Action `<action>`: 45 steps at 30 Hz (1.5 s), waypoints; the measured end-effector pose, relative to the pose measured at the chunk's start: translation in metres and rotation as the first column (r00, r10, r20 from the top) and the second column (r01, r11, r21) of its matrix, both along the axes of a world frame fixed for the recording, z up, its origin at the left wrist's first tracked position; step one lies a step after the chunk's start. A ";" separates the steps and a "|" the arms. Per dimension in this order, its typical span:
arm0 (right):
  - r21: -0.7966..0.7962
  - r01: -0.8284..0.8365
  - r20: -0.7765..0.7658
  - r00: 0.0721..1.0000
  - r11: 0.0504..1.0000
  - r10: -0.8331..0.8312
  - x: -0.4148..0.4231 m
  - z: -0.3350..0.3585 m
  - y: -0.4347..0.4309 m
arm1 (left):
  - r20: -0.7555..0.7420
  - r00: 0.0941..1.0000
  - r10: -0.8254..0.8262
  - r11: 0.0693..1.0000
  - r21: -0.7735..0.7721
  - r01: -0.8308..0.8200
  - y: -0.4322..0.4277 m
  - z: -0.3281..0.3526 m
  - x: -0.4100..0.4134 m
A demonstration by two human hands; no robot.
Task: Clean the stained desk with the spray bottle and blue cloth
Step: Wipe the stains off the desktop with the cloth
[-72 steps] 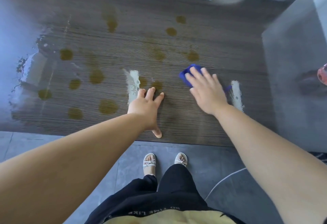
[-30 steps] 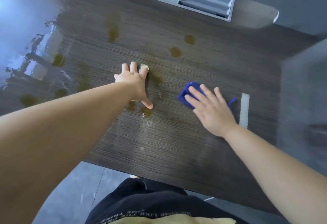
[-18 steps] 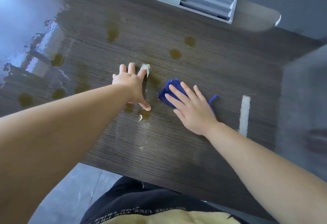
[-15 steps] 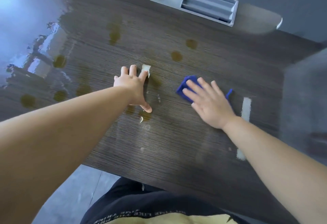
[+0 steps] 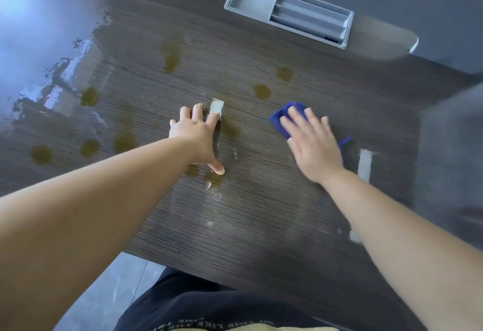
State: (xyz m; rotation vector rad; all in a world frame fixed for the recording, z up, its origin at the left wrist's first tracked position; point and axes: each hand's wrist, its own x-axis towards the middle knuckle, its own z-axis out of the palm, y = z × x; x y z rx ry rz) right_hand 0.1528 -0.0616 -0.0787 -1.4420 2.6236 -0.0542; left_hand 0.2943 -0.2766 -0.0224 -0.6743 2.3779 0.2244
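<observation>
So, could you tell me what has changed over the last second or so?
The right hand, pressing flat on the cloth, wiped left towards the left hand, then back right to where it is now. The left hand stayed flat on the desk, and the stains to its left remain.

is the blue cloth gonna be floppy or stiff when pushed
Probably floppy: the blue cloth lies folded flat under the right hand, so it would likely bunch without a flat palm. It looks thin and light. On the wet-looking desk it may glide easily.
</observation>
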 end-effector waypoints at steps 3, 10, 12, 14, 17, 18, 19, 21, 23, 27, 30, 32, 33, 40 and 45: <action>0.023 0.450 0.006 0.893 0.893 -0.450 -0.017 -0.001 -0.025 | 0.002 1.000 0.000 1.000 0.007 0.000 0.000 -0.001 0.002; 0.021 0.079 0.061 0.995 0.997 -0.080 0.036 0.003 -0.051 | -0.093 0.995 0.019 1.000 -0.005 -0.020 -0.019 0.010 -0.017; 0.030 -0.242 0.056 0.969 0.970 0.240 0.016 0.004 -0.022 | -0.165 0.986 -0.010 0.999 -0.046 0.002 -0.028 0.009 -0.027; 0.022 -0.219 0.028 0.976 0.976 0.218 -0.016 0.002 -0.002 | -0.152 0.988 -0.034 0.998 -0.054 0.026 -0.036 0.003 -0.034; 0.056 0.241 0.039 0.969 0.969 -0.243 -0.052 0.005 -0.009 | -0.082 0.997 0.009 1.000 -0.005 -0.009 -0.043 -0.004 -0.035; 0.046 0.400 0.023 0.916 0.915 -0.401 -0.057 0.005 -0.023 | -0.076 0.997 0.016 1.000 0.007 -0.015 -0.044 -0.004 -0.035; 0.025 0.531 0.016 0.847 0.847 -0.532 -0.058 0.004 -0.041 | -0.075 0.997 0.019 1.000 0.016 -0.018 -0.045 -0.005 -0.036; 0.008 0.675 0.045 0.737 0.738 -0.675 -0.048 0.005 -0.079 | -0.081 0.996 0.022 1.000 0.020 -0.021 -0.044 -0.005 -0.036; 0.008 0.587 0.045 0.808 0.809 -0.587 -0.029 0.002 -0.103 | -0.078 0.997 0.022 1.000 0.012 -0.021 -0.045 -0.006 -0.038; 0.004 -0.070 0.045 0.997 0.998 0.070 -0.011 0.002 -0.075 | -0.052 0.999 0.001 1.000 0.009 -0.001 -0.046 -0.006 -0.039; -0.013 -0.201 0.019 0.979 0.979 0.202 -0.051 0.000 -0.030 | -0.049 0.999 -0.018 1.000 0.011 0.018 -0.046 -0.007 -0.039; -0.014 0.058 0.002 0.998 0.998 -0.058 -0.076 0.001 -0.028 | -0.049 0.999 -0.020 1.000 0.011 0.020 -0.047 -0.008 -0.039; -0.008 0.250 0.004 0.968 0.968 -0.250 -0.084 0.002 -0.039 | -0.048 0.999 -0.019 1.000 0.011 0.020 -0.048 -0.007 -0.040; -0.044 0.291 0.014 0.957 0.956 -0.290 -0.019 -0.002 -0.129 | -0.029 1.000 -0.011 1.000 0.020 0.012 -0.047 -0.008 -0.041; 0.001 -0.277 0.005 0.961 0.961 0.277 -0.043 -0.002 -0.070 | -0.039 0.999 -0.026 0.999 0.018 0.026 -0.048 -0.008 -0.040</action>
